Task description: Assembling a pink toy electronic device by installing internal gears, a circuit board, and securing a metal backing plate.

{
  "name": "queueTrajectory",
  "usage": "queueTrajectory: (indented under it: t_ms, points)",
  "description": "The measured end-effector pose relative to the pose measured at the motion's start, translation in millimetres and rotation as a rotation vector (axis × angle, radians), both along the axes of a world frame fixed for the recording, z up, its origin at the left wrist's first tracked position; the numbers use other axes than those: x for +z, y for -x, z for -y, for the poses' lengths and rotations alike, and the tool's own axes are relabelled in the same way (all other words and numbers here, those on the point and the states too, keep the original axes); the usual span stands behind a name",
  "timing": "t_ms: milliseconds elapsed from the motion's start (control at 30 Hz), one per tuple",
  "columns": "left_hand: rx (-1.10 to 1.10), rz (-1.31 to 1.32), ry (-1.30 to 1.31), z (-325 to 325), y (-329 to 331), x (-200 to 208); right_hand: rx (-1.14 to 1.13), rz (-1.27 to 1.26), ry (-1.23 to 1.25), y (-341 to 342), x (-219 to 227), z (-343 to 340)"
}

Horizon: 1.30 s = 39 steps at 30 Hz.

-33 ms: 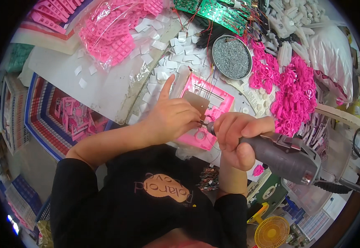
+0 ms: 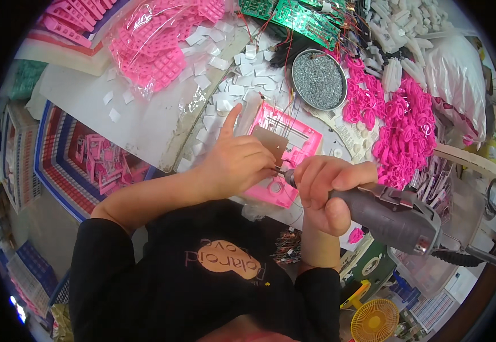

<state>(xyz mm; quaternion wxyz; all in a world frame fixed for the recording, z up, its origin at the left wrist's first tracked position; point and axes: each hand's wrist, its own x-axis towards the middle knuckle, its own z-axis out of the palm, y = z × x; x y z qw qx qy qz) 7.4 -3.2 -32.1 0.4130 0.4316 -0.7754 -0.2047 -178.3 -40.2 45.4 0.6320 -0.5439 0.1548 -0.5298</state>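
Note:
My left hand [image 2: 239, 162] pinches a small brown circuit board [image 2: 272, 143] with its index finger stretched out, holding the board over a pink plastic housing [image 2: 302, 145] that lies on the bench. Thin wires run from the housing's top. My right hand [image 2: 325, 191] is wrapped around a grey electric screwdriver [image 2: 393, 215]. The tool's tip meets the board's lower edge, right beside my left fingertips. The two hands almost touch above the housing's near corner.
Behind the housing are a round tin of screws [image 2: 318, 80], a heap of pink plastic parts [image 2: 402, 125], green circuit boards [image 2: 293, 17], scattered white pads [image 2: 225, 85] and a bag of pink pieces [image 2: 157, 51]. A striped basket [image 2: 60, 165] sits left, a yellow fan [image 2: 375, 322] lower right.

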Motion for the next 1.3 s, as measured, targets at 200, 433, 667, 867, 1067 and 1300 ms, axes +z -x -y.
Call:
queueTrajectory:
  t_ms: [200, 433, 667, 867, 1067, 1300]
  points:
    - [-0.297, 0.14, -0.081, 55, 1, 23, -0.098, 0.005, 0.072, 10, 0, 7]
    - [0.02, 0.749, -0.078, 199, 42, 10, -0.094, -0.019, 0.013, -2, -12, 5]
    - [0.017, 0.691, -0.085, 196, 50, 6, 0.088, 0.014, -0.047, -6, -28, -7]
    - [0.056, 0.633, 0.056, 198, 47, -24, -0.012, -0.085, 0.006, -23, -28, -11]
    - [0.056, 0.731, 0.0, 188, 38, 3, 0.11, -0.103, 0.127, -30, -32, -5]
    - [-0.031, 0.21, 0.121, 77, -23, 27, 0.045, -0.197, 0.052, -31, -31, -12]
